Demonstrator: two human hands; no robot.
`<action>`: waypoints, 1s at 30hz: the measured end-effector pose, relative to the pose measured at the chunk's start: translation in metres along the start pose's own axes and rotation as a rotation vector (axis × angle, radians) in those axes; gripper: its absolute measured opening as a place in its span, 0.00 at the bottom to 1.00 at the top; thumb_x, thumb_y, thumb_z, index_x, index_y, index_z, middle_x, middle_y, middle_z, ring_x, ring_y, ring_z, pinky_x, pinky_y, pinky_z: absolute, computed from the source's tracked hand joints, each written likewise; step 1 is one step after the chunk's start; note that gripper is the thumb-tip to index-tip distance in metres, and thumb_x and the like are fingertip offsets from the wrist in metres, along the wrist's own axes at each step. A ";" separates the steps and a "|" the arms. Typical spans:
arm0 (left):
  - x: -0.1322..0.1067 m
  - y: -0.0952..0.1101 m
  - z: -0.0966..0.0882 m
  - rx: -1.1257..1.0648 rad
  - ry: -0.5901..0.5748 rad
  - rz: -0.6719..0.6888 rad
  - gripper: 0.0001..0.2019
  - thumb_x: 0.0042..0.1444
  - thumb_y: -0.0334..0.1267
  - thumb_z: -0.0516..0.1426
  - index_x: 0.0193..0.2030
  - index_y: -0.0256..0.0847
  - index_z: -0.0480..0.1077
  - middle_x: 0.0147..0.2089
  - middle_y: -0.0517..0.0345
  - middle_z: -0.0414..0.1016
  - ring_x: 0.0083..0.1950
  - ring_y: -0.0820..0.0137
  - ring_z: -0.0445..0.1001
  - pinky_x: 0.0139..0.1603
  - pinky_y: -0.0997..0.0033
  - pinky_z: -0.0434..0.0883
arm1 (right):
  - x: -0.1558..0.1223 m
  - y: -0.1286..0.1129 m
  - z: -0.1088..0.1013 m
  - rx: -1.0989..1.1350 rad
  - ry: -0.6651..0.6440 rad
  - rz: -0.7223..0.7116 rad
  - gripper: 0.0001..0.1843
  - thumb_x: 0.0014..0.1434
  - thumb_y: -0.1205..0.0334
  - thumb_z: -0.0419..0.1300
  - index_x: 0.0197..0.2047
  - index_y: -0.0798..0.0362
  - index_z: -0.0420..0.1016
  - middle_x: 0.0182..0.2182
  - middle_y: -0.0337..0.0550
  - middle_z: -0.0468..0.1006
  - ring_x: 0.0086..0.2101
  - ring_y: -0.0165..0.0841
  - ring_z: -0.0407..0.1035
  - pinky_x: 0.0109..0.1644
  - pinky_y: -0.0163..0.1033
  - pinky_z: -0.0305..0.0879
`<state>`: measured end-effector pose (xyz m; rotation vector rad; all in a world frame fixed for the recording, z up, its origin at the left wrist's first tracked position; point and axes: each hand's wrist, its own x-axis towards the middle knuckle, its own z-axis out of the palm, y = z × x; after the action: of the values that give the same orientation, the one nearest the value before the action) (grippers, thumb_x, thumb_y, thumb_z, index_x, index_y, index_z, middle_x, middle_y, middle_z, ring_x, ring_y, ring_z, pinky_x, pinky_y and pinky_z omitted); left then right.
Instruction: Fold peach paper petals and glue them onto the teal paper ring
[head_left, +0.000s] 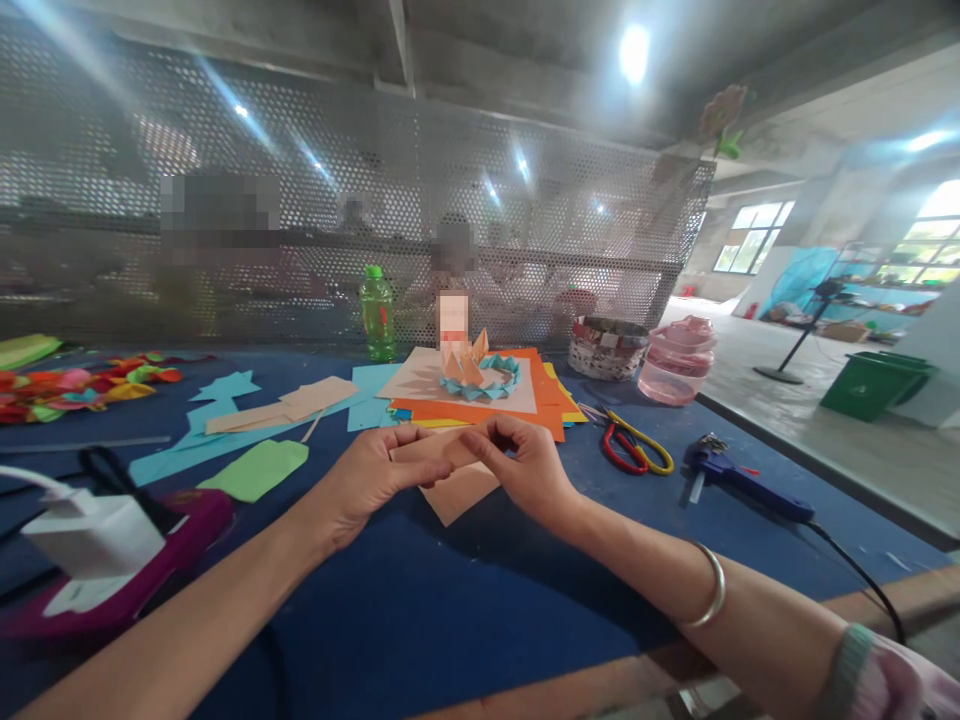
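Observation:
Between my two hands is a peach-coloured sheet of paper point(431, 450), partly folded. My left hand point(382, 465) pinches its left end, thumb on the near side. The thumb and fingers of my right hand point(521, 460) are closed on its right end. Below the held strip a pointed peach piece of paper point(457, 495) shows; whether it is joined to the strip I cannot tell. Just beyond my hands, a ring of folded blue paper point(480, 385) with peach points point(466, 370) rests on a stack of coloured sheets point(550, 400).
Paper scraps point(255, 470) lie left, near a purple power strip point(202, 515) with a white plug point(94, 535). A green bottle point(377, 315), a woven basket point(607, 350) and a pink jug point(677, 362) stand at the back. Scissors point(634, 445) and a glue gun point(750, 485) lie right.

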<state>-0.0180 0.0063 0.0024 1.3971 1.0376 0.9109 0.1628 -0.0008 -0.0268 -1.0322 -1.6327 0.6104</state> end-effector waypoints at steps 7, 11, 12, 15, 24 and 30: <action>0.003 -0.005 -0.004 -0.012 -0.009 -0.011 0.15 0.39 0.36 0.68 0.37 0.39 0.77 0.31 0.61 0.78 0.34 0.72 0.73 0.38 0.74 0.65 | 0.001 0.000 0.002 0.014 -0.055 0.061 0.19 0.54 0.48 0.62 0.24 0.54 0.65 0.20 0.32 0.61 0.23 0.24 0.54 0.25 0.31 0.50; 0.004 -0.007 -0.007 0.021 -0.005 0.017 0.14 0.41 0.36 0.67 0.38 0.40 0.77 0.31 0.62 0.79 0.34 0.71 0.73 0.38 0.74 0.65 | 0.001 -0.002 0.005 0.113 -0.187 0.172 0.19 0.50 0.48 0.65 0.36 0.56 0.74 0.30 0.39 0.75 0.27 0.27 0.65 0.29 0.32 0.59; 0.005 -0.007 -0.007 0.026 -0.004 0.014 0.14 0.41 0.36 0.67 0.38 0.40 0.76 0.32 0.62 0.79 0.34 0.71 0.73 0.38 0.73 0.65 | 0.000 -0.002 0.005 0.117 -0.199 0.186 0.20 0.50 0.49 0.65 0.38 0.56 0.74 0.32 0.41 0.77 0.29 0.28 0.67 0.31 0.33 0.61; 0.005 -0.008 -0.008 0.027 -0.017 0.014 0.15 0.42 0.37 0.67 0.39 0.41 0.76 0.32 0.62 0.79 0.35 0.71 0.74 0.39 0.73 0.66 | 0.000 -0.001 0.007 0.121 -0.207 0.196 0.21 0.51 0.49 0.64 0.40 0.58 0.76 0.34 0.45 0.78 0.31 0.32 0.70 0.33 0.35 0.64; 0.006 -0.010 -0.009 0.060 0.021 -0.001 0.17 0.39 0.41 0.69 0.38 0.43 0.76 0.31 0.63 0.79 0.35 0.70 0.75 0.37 0.74 0.68 | 0.002 0.004 0.006 0.186 -0.235 0.180 0.21 0.51 0.49 0.64 0.40 0.58 0.77 0.35 0.47 0.80 0.33 0.33 0.72 0.34 0.35 0.66; 0.006 -0.007 -0.009 0.096 0.031 0.010 0.16 0.39 0.42 0.69 0.37 0.44 0.77 0.32 0.63 0.81 0.36 0.67 0.77 0.38 0.73 0.69 | 0.003 0.002 0.004 0.169 -0.255 0.157 0.18 0.53 0.49 0.63 0.35 0.58 0.77 0.29 0.42 0.77 0.26 0.27 0.66 0.27 0.31 0.59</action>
<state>-0.0250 0.0148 -0.0039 1.4726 1.1114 0.9030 0.1592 0.0031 -0.0286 -0.9942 -1.6942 1.0025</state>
